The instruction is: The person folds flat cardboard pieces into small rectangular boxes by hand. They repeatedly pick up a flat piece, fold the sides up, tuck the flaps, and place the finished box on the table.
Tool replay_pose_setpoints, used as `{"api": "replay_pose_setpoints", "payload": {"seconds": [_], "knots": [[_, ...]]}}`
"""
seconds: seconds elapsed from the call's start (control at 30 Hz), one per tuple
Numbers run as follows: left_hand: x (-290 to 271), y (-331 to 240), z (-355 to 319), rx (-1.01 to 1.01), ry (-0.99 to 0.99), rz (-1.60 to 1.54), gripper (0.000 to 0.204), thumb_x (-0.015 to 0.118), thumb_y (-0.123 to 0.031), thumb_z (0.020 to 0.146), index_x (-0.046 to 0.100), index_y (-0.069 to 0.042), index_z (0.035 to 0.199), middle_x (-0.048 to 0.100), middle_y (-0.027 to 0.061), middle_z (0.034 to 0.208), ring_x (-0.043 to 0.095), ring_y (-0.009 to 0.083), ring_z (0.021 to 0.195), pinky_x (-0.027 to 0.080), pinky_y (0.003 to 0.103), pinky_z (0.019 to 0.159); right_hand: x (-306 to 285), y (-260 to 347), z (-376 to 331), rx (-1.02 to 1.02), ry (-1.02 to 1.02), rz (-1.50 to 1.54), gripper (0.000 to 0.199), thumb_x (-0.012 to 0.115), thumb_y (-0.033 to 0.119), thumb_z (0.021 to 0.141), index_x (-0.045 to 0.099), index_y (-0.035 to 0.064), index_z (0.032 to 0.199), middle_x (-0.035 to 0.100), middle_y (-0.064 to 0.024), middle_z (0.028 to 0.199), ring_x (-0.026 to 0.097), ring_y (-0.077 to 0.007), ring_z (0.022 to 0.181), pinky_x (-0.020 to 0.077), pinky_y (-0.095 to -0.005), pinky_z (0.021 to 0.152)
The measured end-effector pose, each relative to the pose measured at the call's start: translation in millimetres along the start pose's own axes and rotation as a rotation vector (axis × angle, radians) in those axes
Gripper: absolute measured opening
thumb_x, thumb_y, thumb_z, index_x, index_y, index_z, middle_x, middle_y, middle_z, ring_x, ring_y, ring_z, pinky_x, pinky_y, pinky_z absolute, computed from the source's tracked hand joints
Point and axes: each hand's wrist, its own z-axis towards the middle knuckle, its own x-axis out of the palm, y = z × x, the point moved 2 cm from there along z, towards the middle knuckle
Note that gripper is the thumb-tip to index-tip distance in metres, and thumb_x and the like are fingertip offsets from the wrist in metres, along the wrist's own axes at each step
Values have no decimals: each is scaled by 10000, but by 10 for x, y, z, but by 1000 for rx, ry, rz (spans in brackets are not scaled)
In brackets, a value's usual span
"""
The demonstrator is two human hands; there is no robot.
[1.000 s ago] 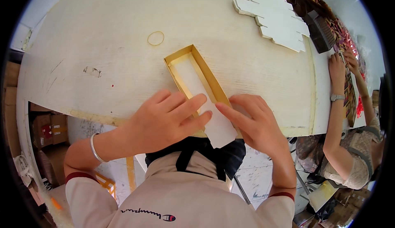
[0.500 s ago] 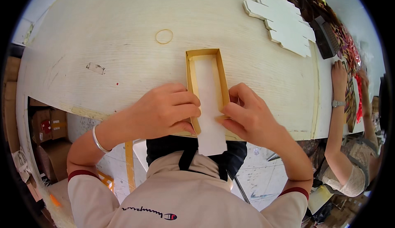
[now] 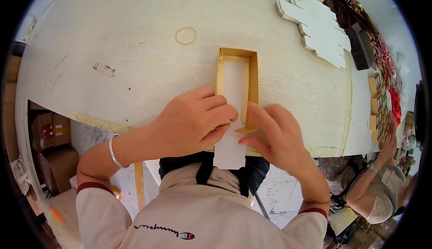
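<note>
A long, narrow cardboard box (image 3: 253, 78) lies on the table in front of me, partly folded up. Its walls are gold and its floor white, and a white flap (image 3: 229, 155) at its near end stretches out past the table edge toward my lap. My left hand (image 3: 195, 118) is closed on the left wall near that end, thumb and fingers pinching a folded edge. Beside the near right corner is my right hand (image 3: 281, 136), thumb and forefinger apart around a small gold tab (image 3: 246, 129) turned inward; the forefinger reaches the right wall.
A thin rubber band (image 3: 186, 35) lies beyond the box. At the far right rests a stack of flat white box blanks (image 3: 317, 28), with a dark plastic basket (image 3: 361, 46) beside it. Small gold boxes (image 3: 377, 103) line the right side, where another person (image 3: 375, 190) works.
The box has shifted slightly right and away from me. My left hand has moved right over its near end, and my right thumb and fingers have spread. The other person's arms have drawn back.
</note>
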Motion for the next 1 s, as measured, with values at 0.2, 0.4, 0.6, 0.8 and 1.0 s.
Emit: {"api": "replay_pose_setpoints", "payload": {"seconds": [0.2,0.4,0.6,0.8,1.0], "knots": [[9,15,-29,12,63,-59,184,718,-11,718,609,-85,847,561,24,758,480,219,704,415,307,592,103,186,-488,-334,-108,-362,228,746,202,777,620,131,952,573,-114,988,608,-232,896,505,-358,713],[-47,-38,-38,-6,159,-103,145,696,-114,797,565,-64,832,563,51,787,511,250,721,455,346,643,190,186,-392,-204,-214,-65,311,675,-3,687,631,17,994,558,-244,1196,626,-336,974,540,-379,778],[-167,-74,-53,-215,157,-218,184,704,-189,836,602,-45,885,619,81,885,570,285,768,469,352,661,48,228,-172,-67,-90,125,364,690,-44,655,616,-93,1008,553,-239,1177,627,-341,912,533,-382,747],[-305,-62,-168,-138,95,-414,237,694,-166,858,588,-30,1020,653,118,1018,607,269,810,494,324,694,113,273,45,92,-104,246,185,700,-68,742,615,-44,905,537,-162,1021,603,-246,750,494,-310,622],[-250,52,-232,-305,58,-405,402,642,-10,857,464,-20,1217,589,120,1159,604,184,850,496,288,670,251,171,249,344,-119,601,141,674,-26,836,561,0,915,516,-97,863,519,-149,627,416,-253,522]]}}
